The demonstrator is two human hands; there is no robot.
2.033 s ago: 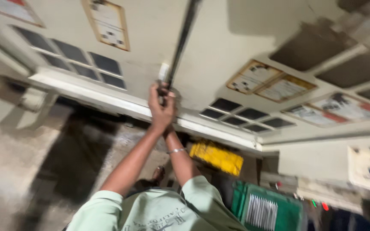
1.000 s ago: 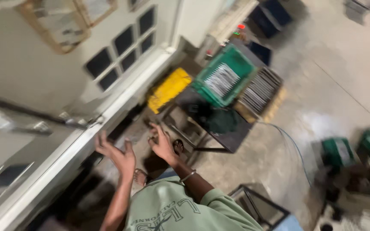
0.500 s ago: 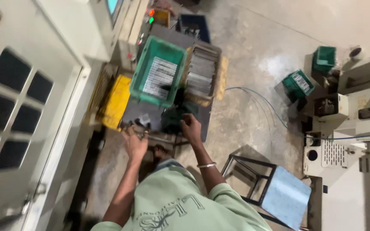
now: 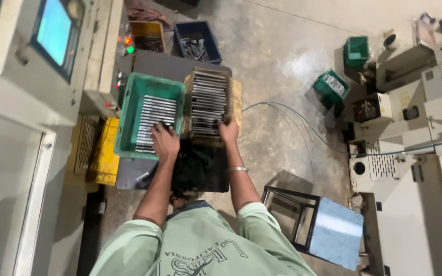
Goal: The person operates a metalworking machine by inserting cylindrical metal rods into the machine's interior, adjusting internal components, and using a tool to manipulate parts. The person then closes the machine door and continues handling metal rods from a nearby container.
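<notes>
My left hand point(image 4: 164, 142) reaches into a green plastic crate point(image 4: 129, 110) holding rows of thin grey metal plates point(image 4: 152, 115). Its fingers curl down over the near plates, hiding what they hold. My right hand point(image 4: 228, 131) rests on the near edge of a second tray point(image 4: 236, 97), where more metal plates point(image 4: 208, 102) stand on edge; its fingers close on the nearest ones. Both trays sit on a dark low table point(image 4: 129, 176) in front of me. A bracelet is on my right wrist.
A machine with a lit screen point(image 4: 54, 30) stands at left, with a yellow bin point(image 4: 106, 153) beside it. Blue point(image 4: 198, 41) and yellow point(image 4: 147, 33) parts bins lie beyond. A metal stool point(image 4: 323, 230) is at right; green crates point(image 4: 331, 87), white machines point(image 4: 415, 128) and a blue cable point(image 4: 303, 122) occupy the concrete floor.
The view swung down from a door and wall to the work table. Both hands came down from a raised bar and moved onto the two trays of plates.
</notes>
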